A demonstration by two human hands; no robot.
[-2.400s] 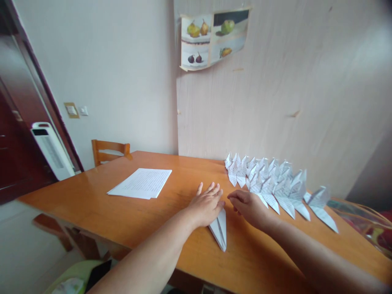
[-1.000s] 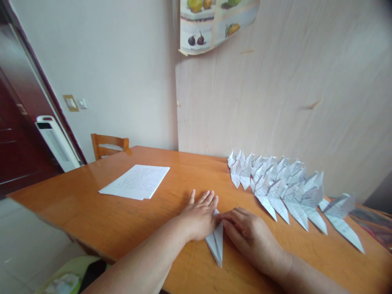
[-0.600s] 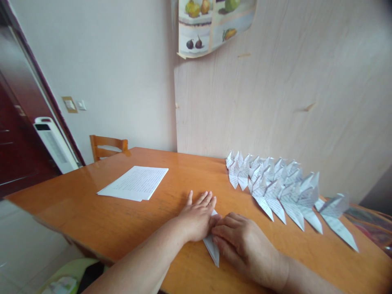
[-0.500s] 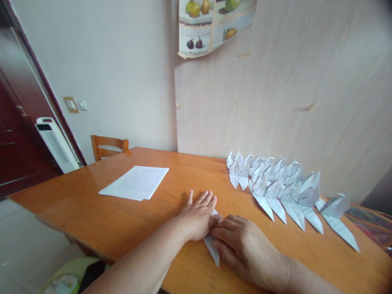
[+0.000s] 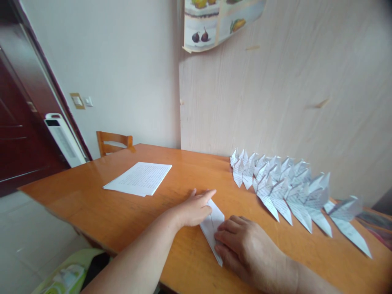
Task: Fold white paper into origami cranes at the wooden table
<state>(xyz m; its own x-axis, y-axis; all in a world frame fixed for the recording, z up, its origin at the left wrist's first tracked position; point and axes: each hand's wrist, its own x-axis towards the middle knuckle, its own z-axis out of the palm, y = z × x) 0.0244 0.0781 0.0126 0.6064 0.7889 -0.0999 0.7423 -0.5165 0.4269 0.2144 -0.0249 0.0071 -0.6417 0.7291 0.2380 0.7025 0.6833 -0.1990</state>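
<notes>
Workpiece: long, pointed white folded paper (image 5: 211, 226), lower centre of frame, flat on the orange-brown wooden table (image 5: 76, 200).
Left hand (image 5: 194, 210): fingers outstretched, thumb at the paper's upper left edge, nothing clasped.
Right hand (image 5: 249, 249): fingers bent against its lower right edge; pinching or merely pressing, cannot tell.
Fold: apparently at the flattening step.
Next crease: seems to call for aligned edges, steady pressure.

Slim bare left hand (image 5: 196, 209), broader-looking bare right hand (image 5: 251, 249) with rounded knuckles. Left forearm (image 5: 137, 253), right forearm (image 5: 306, 279): both bare as far as visible, narrowing toward wrists.
</notes>
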